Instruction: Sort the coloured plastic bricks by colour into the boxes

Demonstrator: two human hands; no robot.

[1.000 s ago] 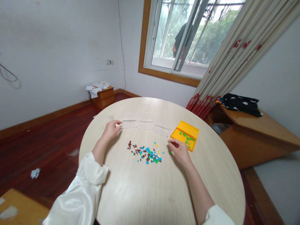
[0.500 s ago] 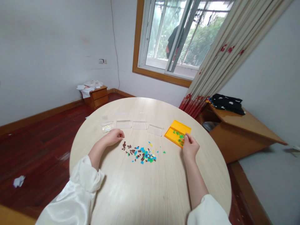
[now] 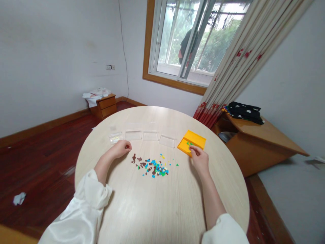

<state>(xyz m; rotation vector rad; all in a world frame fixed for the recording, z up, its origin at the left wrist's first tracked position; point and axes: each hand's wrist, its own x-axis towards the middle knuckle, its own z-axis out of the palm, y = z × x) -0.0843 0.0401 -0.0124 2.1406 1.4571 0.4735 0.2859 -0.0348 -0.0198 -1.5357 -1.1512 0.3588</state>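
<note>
My left hand (image 3: 122,148) rests on the table with its fingers curled closed, left of the loose bricks. What it holds, if anything, is hidden. At the right, my right hand (image 3: 199,158) pinches its fingertips together over the front of an opened yellow case (image 3: 195,138). Anything in that pinch is too small to make out. Green bricks (image 3: 188,143) show inside the case, partly covered by the hand. A loose pile of small brown, blue, green and yellow building bricks (image 3: 154,166) spreads between my hands.
Clear plastic boxes (image 3: 150,136) line up behind the pile on the round table (image 3: 152,210). A small clear bag or box with pale pieces (image 3: 115,138) lies beside my left wrist. A cabinet (image 3: 108,105) with papers and a tilted wooden desk (image 3: 269,135) stand beyond the table.
My right hand has moved left along the front of the yellow case and now covers green bricks that showed before. My left hand stays in place, still curled.
</note>
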